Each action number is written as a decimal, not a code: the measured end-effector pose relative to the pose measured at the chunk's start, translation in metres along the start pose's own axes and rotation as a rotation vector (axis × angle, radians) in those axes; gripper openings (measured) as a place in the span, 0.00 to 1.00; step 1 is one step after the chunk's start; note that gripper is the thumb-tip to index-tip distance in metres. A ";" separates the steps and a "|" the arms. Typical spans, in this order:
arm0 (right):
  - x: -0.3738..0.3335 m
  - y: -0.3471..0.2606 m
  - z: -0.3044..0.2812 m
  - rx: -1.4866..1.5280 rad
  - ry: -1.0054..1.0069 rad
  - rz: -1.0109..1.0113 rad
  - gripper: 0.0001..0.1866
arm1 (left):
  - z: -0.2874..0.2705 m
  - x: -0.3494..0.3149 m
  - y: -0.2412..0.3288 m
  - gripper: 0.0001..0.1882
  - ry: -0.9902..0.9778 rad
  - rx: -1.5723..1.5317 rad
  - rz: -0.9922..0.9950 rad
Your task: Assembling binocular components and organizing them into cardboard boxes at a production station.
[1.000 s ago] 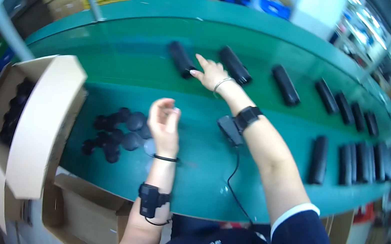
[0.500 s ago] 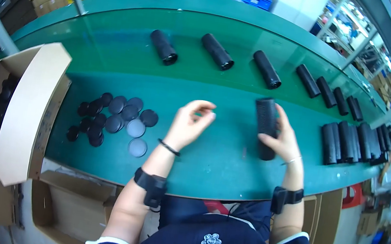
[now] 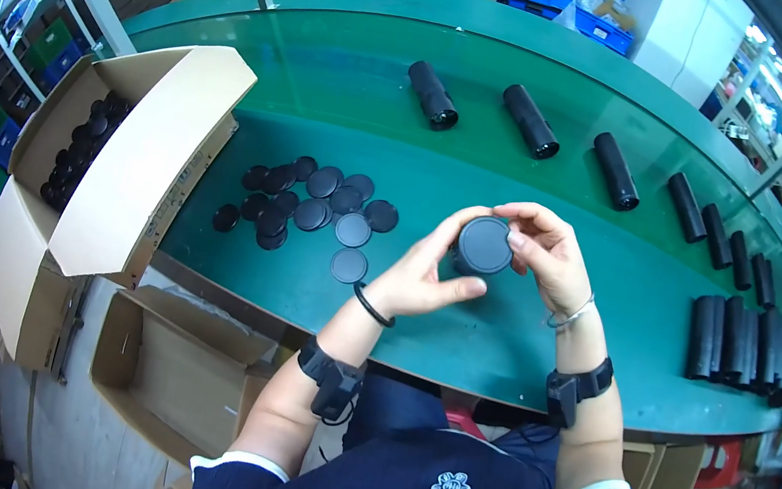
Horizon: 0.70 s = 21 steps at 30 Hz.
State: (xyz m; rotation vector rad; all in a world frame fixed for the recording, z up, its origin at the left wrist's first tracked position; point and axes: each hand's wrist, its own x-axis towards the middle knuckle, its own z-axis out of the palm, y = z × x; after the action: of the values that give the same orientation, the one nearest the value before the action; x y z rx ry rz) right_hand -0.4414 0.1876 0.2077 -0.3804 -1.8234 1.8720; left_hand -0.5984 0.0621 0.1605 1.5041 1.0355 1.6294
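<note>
A black cylinder is between my two hands, its flat round end facing up toward me; the rest of its body is hidden below. My left hand wraps its left side, thumb stretched across the near side. My right hand grips the right edge of that round end between thumb and fingers. To the left, several black discs lie scattered on the green table, some overlapping.
An open cardboard box with black discs inside stands at the left. Several black cylinders lie on the green strip beyond the table, and a row of cylinders lies at the right. Another cardboard box is below the table edge.
My hands have come together on the cylinder, which was in my right hand alone. It has turned so its round end faces me. The view has shifted left.
</note>
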 end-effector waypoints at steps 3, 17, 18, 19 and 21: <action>-0.003 0.002 0.005 0.075 0.003 -0.009 0.13 | 0.021 0.004 0.006 0.36 0.114 -0.061 -0.018; 0.053 0.057 0.009 -0.667 -0.186 -0.219 0.51 | -0.052 0.034 -0.030 0.30 0.635 -0.673 0.068; 0.071 0.055 0.016 -0.613 -0.116 -0.125 0.52 | -0.063 0.039 -0.034 0.27 0.914 -0.420 0.043; 0.090 0.054 0.024 -0.557 -0.048 -0.033 0.52 | -0.072 0.037 -0.043 0.25 1.059 -0.250 0.060; 0.141 0.062 0.034 -0.751 0.037 -0.058 0.49 | -0.080 0.035 -0.049 0.18 1.256 -0.126 0.014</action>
State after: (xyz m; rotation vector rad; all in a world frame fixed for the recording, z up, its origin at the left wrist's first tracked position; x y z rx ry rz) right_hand -0.5869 0.2344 0.1679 -0.5944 -2.4272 1.0661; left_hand -0.6833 0.1064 0.1314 0.2448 1.4444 2.6175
